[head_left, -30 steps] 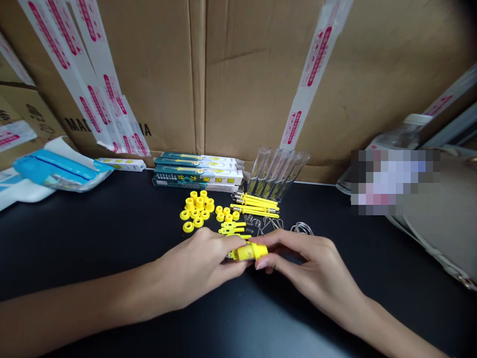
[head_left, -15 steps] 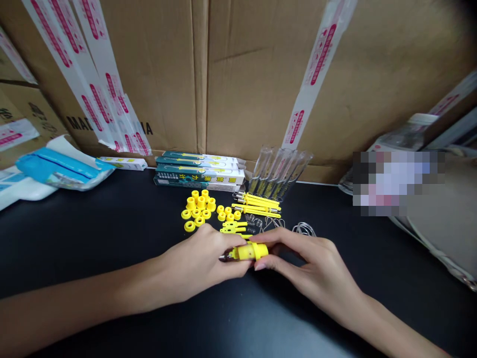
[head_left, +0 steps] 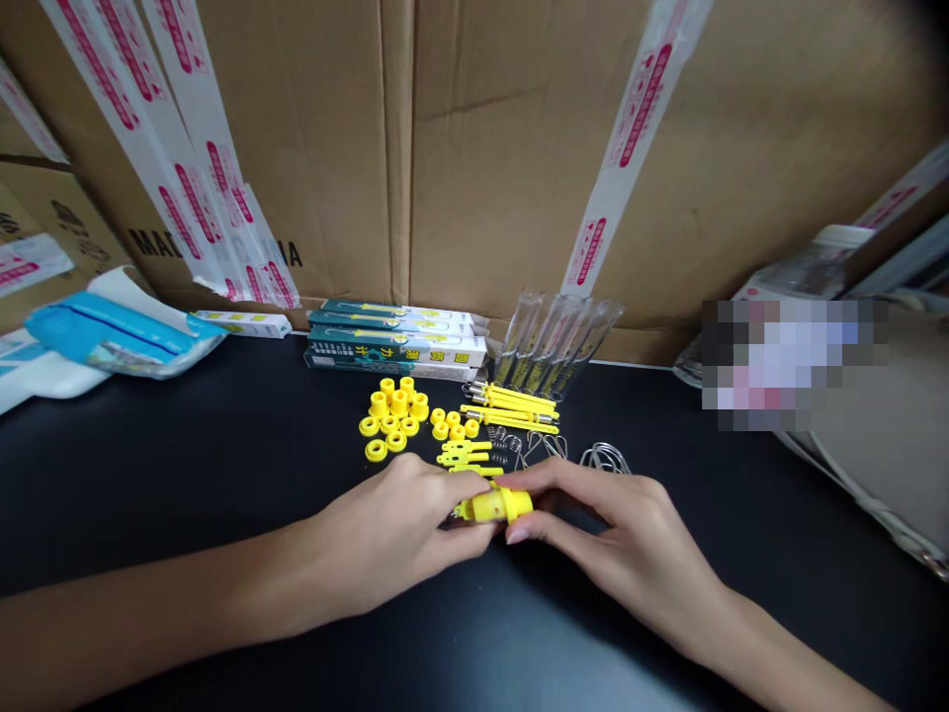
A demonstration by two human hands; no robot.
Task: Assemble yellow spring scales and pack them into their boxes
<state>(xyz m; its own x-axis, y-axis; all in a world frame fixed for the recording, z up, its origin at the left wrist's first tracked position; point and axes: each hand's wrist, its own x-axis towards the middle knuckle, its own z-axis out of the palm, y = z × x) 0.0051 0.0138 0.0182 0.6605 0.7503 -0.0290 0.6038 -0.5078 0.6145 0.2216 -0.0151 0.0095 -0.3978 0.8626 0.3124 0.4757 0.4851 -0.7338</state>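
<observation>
My left hand point(head_left: 415, 519) is closed around a partly assembled spring scale point(head_left: 485, 507). Most of its tube is hidden inside that hand. At its right end sits a yellow cap point(head_left: 520, 503), pinched between the thumb and fingers of my right hand point(head_left: 604, 519). Just beyond the hands lie flat yellow strips point(head_left: 467, 458), small springs point(head_left: 499, 445) and bent metal hooks point(head_left: 545, 447). Farther back are yellow collared caps point(head_left: 398, 402), small yellow rings point(head_left: 455, 425) and yellow rods with metal ends point(head_left: 515, 405).
Clear tubes point(head_left: 556, 346) stand against the cardboard box point(head_left: 481, 148) at the back, beside stacked printed cartons point(head_left: 392, 346). Metal rings point(head_left: 606, 458) lie behind my right hand. A blue packet point(head_left: 126, 326) is at left; a bottle point(head_left: 805, 267) and beige bag point(head_left: 882, 415) at right.
The spring scale has shifted slightly within my left hand, and less of its dark left end shows. Both hands stay in almost the same place.
</observation>
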